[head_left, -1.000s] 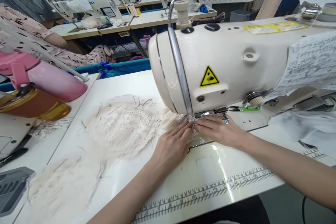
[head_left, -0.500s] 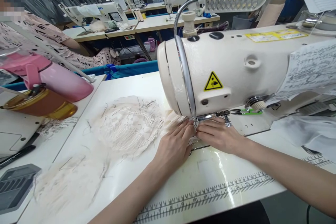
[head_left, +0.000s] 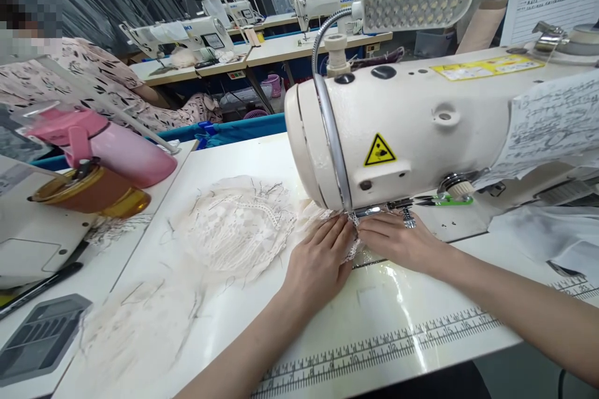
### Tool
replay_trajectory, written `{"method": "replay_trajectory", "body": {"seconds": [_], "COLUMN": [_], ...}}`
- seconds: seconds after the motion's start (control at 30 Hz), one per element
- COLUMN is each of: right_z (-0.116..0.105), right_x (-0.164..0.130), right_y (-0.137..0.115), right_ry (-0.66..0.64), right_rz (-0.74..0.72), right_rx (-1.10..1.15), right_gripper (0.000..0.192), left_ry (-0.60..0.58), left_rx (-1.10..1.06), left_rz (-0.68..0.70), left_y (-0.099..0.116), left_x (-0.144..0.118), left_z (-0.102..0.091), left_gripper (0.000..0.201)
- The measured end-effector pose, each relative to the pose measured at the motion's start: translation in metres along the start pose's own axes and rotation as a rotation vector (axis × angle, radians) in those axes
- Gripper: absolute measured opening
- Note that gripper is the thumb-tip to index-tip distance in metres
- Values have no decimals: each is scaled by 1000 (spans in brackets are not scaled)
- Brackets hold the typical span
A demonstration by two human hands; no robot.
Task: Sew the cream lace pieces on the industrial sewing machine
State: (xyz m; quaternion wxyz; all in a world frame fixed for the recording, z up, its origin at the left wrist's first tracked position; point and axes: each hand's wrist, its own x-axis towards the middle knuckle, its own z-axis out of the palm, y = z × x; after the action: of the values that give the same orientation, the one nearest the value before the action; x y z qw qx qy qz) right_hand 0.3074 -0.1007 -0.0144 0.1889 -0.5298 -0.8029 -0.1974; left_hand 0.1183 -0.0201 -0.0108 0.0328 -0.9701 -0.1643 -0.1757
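My left hand (head_left: 321, 255) presses on a cream lace piece (head_left: 350, 253) beneath the head of the white sewing machine (head_left: 397, 118). Its fingers are close together, with the tips near the needle area. Just right of it, my right hand (head_left: 397, 237) has its fingers closed at the edge of the same lace, beside a small metal screw part. The fingertips of both hands are partly covered by the machine head, and I cannot see the needle. A second, rounded cream lace piece (head_left: 234, 230) with loose dark thread ends lies left of my hands.
Sheer fabric (head_left: 140, 330) lies at front left. A pink bottle (head_left: 131, 149) and an amber cup (head_left: 93, 190) stand farther left. A printed ruler (head_left: 374, 349) runs along the front edge. White fabric (head_left: 547, 237) lies at right. Another person sits at far left.
The view has shifted slightly, so most things appear a little lower and to the right. Both hands stay at the lace by the needle area; the left one sits a bit flatter.
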Motion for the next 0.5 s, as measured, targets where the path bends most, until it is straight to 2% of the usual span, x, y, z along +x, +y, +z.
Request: {"method": "replay_trajectory", "body": {"seconds": [0.37,0.5], "right_z": [-3,-10], "right_x": [-1,3], "right_y": [6,7], "right_ry": [44,2], "right_rz": [16,34], "right_rx": [-85,-131], "right_gripper": [26,28], "left_ry": [-15,-34], "left_rx": [21,31], "left_rz": [-11,-24], "left_y": [4,6], "left_x": [3,3], "left_z": [1,1], "left_gripper": [47,46]}}
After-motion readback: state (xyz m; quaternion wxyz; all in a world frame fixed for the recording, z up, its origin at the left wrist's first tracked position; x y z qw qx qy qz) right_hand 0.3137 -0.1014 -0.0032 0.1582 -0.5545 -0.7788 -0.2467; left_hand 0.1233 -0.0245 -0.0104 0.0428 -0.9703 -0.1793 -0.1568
